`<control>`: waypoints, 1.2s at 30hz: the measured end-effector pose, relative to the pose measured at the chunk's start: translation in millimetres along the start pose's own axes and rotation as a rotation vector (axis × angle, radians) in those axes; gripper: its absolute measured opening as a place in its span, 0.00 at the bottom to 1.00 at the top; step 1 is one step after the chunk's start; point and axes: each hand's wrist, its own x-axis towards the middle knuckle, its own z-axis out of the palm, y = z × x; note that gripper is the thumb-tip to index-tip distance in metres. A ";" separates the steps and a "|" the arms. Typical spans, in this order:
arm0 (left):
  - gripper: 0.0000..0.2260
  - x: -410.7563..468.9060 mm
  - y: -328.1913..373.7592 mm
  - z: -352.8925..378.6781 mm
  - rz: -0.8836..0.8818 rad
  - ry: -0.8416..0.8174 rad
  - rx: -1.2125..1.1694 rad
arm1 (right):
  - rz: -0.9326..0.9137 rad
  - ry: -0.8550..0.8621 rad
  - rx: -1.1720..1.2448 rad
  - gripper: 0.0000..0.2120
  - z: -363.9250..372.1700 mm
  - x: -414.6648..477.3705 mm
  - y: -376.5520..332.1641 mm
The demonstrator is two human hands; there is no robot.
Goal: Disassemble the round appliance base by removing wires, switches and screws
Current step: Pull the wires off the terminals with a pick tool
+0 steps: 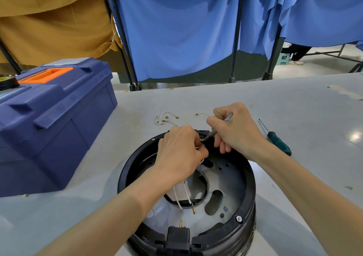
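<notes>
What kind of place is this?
Probably a workshop or repair station, not a home: a blue toolbox sits on the grey worktable, a green-handled screwdriver lies beside the opened round appliance base, and blue cloth screens wall off the space.

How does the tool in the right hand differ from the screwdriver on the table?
The grey tool is slim all along; the screwdriver has a thick green handle. The right hand holds the grey tool, tip at the far rim of the base; the screwdriver lies untouched on the table. Both have thin shafts.
</notes>
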 end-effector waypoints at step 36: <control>0.07 -4.9 -25.0 -33.0 -0.125 0.103 -0.114 | 0.048 -0.017 0.077 0.16 -3.9 3.9 -3.1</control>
